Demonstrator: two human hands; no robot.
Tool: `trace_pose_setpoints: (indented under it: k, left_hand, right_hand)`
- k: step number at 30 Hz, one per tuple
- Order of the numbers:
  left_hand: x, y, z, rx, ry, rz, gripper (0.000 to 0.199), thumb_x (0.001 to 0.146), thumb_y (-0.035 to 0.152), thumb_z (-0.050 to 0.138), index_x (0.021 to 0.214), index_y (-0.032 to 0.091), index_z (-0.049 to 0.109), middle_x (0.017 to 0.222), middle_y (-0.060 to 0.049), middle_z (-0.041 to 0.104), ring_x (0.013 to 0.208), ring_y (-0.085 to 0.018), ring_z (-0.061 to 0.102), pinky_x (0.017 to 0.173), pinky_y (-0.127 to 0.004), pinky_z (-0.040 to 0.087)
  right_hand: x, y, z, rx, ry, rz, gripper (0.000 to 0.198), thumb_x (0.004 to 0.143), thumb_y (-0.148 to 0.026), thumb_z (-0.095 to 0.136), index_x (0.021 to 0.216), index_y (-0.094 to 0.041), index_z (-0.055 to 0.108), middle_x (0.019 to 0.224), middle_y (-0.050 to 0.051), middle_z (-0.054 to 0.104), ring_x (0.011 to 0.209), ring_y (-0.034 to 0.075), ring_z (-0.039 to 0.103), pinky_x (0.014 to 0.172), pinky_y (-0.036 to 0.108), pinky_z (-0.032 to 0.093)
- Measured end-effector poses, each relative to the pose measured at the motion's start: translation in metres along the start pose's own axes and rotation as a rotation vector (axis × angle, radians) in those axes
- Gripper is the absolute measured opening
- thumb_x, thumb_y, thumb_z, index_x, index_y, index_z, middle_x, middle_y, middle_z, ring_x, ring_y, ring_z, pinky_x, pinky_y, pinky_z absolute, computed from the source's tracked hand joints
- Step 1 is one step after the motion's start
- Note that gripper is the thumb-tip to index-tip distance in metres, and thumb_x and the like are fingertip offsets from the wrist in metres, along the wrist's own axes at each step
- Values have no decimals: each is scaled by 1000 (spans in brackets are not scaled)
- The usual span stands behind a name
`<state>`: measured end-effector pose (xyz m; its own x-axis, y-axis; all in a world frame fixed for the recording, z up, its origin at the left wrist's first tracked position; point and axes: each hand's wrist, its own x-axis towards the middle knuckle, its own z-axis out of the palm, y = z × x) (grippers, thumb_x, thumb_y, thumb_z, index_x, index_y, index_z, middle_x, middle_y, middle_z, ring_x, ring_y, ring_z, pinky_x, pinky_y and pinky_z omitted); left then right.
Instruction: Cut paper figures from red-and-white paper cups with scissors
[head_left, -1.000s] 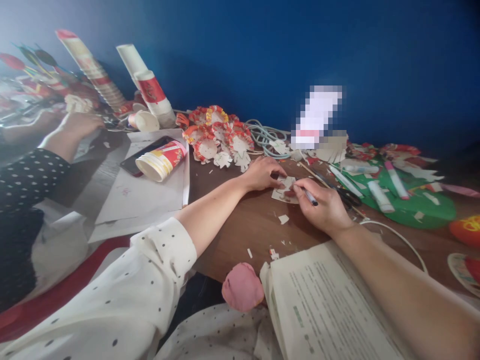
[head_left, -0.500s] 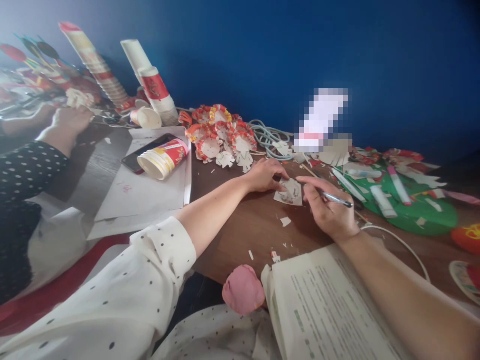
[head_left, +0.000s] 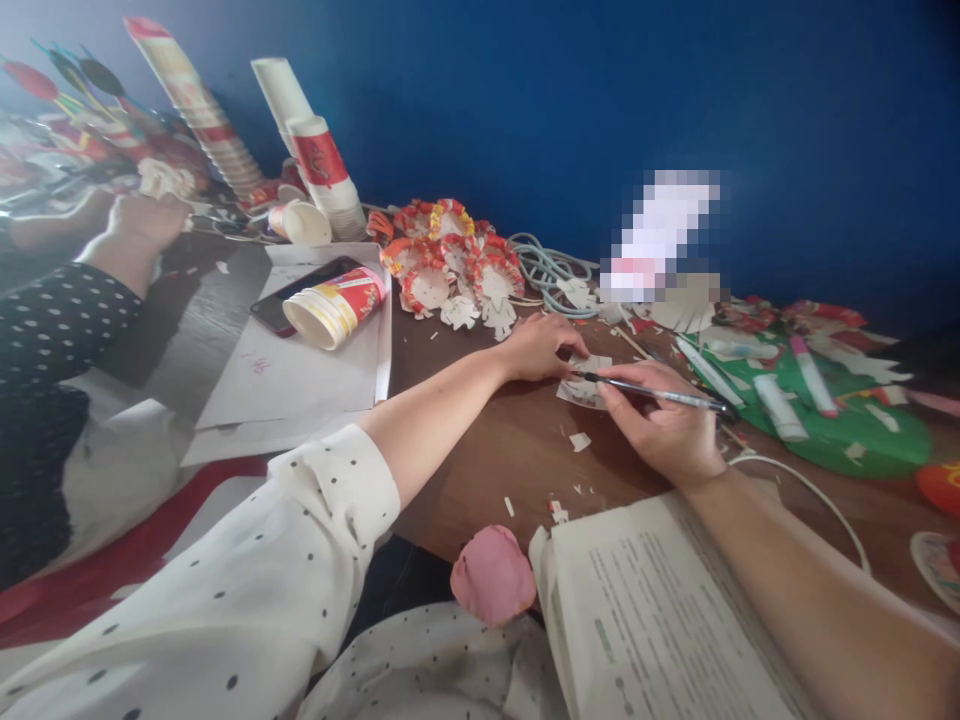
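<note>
A small piece of white paper (head_left: pixel 581 394) with dark drawn marks lies on the brown table. My left hand (head_left: pixel 536 348) rests at its left edge, thumb and forefinger spread apart and touching it. From the right, my right hand (head_left: pixel 660 425) grips a pen (head_left: pixel 671 396) with a clear barrel and dark end. Its tip points left over the paper, close to my left thumb; whether it touches the sheet I cannot tell. Small white scraps (head_left: pixel 580 442) lie just in front of the paper.
Left stand a leaning paper cup (head_left: pixel 330 308) on a phone (head_left: pixel 274 312) and white sheets, with cup stacks (head_left: pixel 322 165) behind. Cut red-and-white paper pieces (head_left: pixel 450 255) and a cable (head_left: pixel 544 270) lie ahead. Right are markers (head_left: pixel 814 375) on a green disc (head_left: pixel 892 450); nearer, a book (head_left: pixel 637 600). Another person's hands (head_left: pixel 146 220) work far left.
The pen now lies flatter, its tip farther left across the paper. My right hand has turned slightly with it. My left hand keeps its place, while the whole view has shifted a little.
</note>
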<state>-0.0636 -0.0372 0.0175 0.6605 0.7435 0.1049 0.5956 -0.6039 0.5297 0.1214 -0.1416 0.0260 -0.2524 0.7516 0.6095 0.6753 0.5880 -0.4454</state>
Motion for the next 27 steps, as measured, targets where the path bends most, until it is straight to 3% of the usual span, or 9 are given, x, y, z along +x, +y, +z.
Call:
trace_pose_setpoints:
  k: [9, 27]
  left_hand:
    - [-1, 1, -1, -5, 4, -10, 35, 74, 36, 70, 109, 27, 71, 128, -5, 57, 122, -25, 46, 109, -41, 29]
    - [1, -6, 1, -24, -2, 26, 41, 73, 47, 69, 109, 28, 70, 126, -4, 58, 122, -26, 45, 109, -42, 28]
  right_hand:
    - [-4, -1, 2, -77, 46, 83, 16, 87, -32, 62, 96, -21, 70, 86, 6, 73, 76, 22, 70, 72, 34, 55]
    - [-5, -1, 5, -56, -21, 30, 15, 88, -29, 61, 97, -20, 69, 92, 7, 75, 87, 23, 72, 79, 35, 57]
